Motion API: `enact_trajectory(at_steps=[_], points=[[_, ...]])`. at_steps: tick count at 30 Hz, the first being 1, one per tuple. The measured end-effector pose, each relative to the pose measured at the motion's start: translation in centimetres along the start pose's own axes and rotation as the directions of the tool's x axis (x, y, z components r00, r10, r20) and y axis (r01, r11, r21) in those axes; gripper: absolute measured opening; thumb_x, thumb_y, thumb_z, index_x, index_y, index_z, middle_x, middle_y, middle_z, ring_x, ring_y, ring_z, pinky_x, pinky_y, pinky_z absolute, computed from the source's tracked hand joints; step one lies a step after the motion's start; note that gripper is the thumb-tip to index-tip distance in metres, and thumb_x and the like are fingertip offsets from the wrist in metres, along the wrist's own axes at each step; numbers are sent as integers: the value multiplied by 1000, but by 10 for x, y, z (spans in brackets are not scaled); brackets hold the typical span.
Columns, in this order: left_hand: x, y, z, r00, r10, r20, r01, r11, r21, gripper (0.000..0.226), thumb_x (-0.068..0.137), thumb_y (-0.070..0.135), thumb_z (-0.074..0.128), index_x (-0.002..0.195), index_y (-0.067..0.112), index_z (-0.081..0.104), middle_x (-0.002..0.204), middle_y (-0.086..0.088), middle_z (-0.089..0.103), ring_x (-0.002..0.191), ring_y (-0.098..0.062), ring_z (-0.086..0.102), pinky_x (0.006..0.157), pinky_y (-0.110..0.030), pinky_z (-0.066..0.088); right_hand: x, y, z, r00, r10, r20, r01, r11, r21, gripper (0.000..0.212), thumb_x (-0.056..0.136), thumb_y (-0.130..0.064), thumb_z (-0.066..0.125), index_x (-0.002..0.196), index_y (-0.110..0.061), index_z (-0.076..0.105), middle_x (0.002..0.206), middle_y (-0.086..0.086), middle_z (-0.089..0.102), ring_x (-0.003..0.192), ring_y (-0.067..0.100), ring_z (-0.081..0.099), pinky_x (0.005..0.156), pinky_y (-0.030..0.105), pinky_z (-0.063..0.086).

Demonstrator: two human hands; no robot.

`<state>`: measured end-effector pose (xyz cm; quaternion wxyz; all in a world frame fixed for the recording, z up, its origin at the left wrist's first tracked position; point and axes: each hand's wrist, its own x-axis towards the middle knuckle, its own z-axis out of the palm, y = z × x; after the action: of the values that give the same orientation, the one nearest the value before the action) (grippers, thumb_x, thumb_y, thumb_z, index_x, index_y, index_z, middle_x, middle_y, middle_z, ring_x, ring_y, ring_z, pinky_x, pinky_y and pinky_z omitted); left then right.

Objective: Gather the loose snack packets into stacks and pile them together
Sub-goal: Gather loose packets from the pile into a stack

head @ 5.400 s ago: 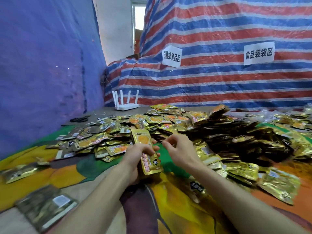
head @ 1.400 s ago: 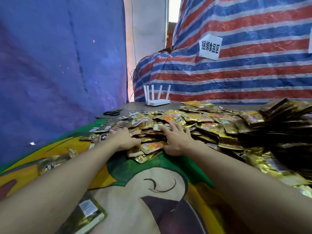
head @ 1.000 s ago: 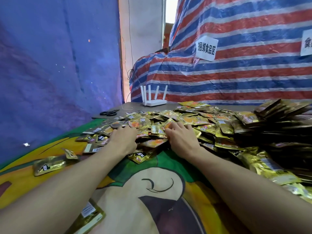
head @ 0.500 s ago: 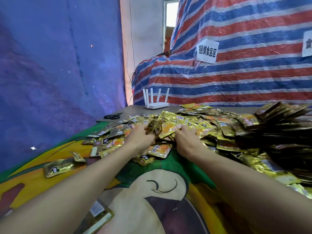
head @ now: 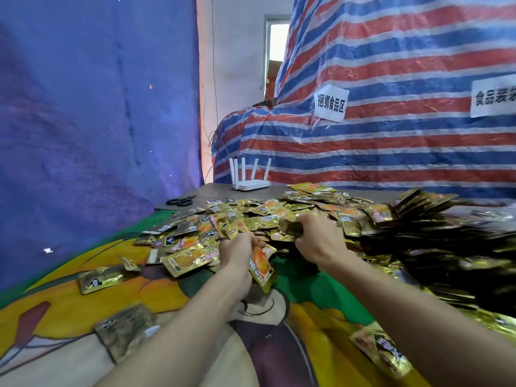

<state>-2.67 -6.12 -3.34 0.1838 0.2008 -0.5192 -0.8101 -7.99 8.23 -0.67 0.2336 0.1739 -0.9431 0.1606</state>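
Glinting gold snack packets (head: 268,212), orange-printed; left hand (head: 237,254) pinches one.

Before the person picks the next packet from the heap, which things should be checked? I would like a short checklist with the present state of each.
1. Left hand grips a gold snack packet: ok, it hangs below the hand.
2. Right hand has caught packets in the loose heap: cannot tell, its fingers curl in but the spot is blurred.
3. Stacked packets on the right can receive more: ok.
4. All packets gathered: not ok, a stray packet lies apart at the left.
5. Scissors away from both hands: ok, at the far left edge.
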Motion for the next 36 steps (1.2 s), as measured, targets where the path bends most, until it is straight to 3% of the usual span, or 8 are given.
enact_trajectory(at_steps=[3, 8, 15, 19, 23, 29, 32, 36], points=[[-15, -4, 4, 998, -19, -66, 16, 999, -32, 10, 72, -1, 61, 81, 1, 65, 59, -11, 69, 58, -27, 62, 62, -32, 52, -12, 13, -20, 989, 132, -60, -102, 928, 358, 26, 83, -3, 60, 98, -20, 74, 86, 1, 71, 85, 29, 68, 73, 39, 58], [-28, -2, 17, 999, -40, 11, 40, 999, -35, 14, 81, 9, 73, 90, -2, 69, 61, -12, 69, 59, -25, 64, 64, -34, 53, -37, 25, -32, 942, 330, 63, -219, 461, 860, 11, 85, -10, 78, 92, -18, 76, 76, 0, 77, 75, 23, 76, 72, 44, 63], [-48, -12, 26, 992, -57, 117, 56, 998, 11, 95, 53, 49, 93, 130, 6, 58, 114, -15, 70, 101, -34, 69, 85, -49, 58, -63, 32, -15, 847, 454, 278, -248, -124, 961, 15, 88, -9, 75, 102, -11, 71, 94, 15, 78, 85, 33, 76, 80, 48, 62], [-60, -22, 30, 915, -151, 375, 178, 983, -37, 72, 60, 44, 88, 118, 5, 70, 114, -19, 72, 107, -38, 69, 96, -53, 54, -69, 22, -15, 832, 439, 340, -201, -332, 922, 23, 91, -8, 70, 114, -8, 67, 100, 19, 77, 93, 38, 74, 90, 58, 57], [-61, -26, 36, 897, -112, 428, 151, 987, -57, 57, 66, 23, 85, 114, -4, 72, 116, -28, 69, 111, -46, 65, 103, -61, 48, -75, 14, -14, 849, 374, 372, -290, -260, 921, 20, 90, -14, 73, 110, -14, 69, 96, 15, 78, 91, 36, 75, 81, 51, 60], [-56, -24, 30, 958, -52, 282, 66, 997, -42, 34, 84, 31, 78, 103, 3, 77, 96, -18, 77, 86, -40, 75, 84, -56, 59, -83, 18, -13, 943, 278, 182, -258, 265, 929, 17, 93, -24, 71, 110, -25, 70, 96, -5, 78, 87, 11, 75, 77, 33, 61], [-58, -24, 30, 963, -13, 269, 19, 1000, -20, 41, 80, 36, 82, 105, 4, 75, 92, -15, 77, 81, -36, 76, 72, -47, 62, -84, 15, -11, 950, 239, 203, -262, 248, 933, 13, 96, -23, 62, 108, -25, 67, 99, 0, 75, 88, 15, 74, 67, 29, 60], [-64, -28, 32, 907, 40, 418, -44, 999, 1, 26, 77, 24, 83, 93, 5, 78, 94, -20, 76, 80, -36, 74, 71, -44, 61, -84, 10, -11, 953, 253, 165, -242, 314, 918, 35, 88, -39, 43, 105, -13, 58, 112, 1, 64, 99, 18, 62, 81, 42, 54]])
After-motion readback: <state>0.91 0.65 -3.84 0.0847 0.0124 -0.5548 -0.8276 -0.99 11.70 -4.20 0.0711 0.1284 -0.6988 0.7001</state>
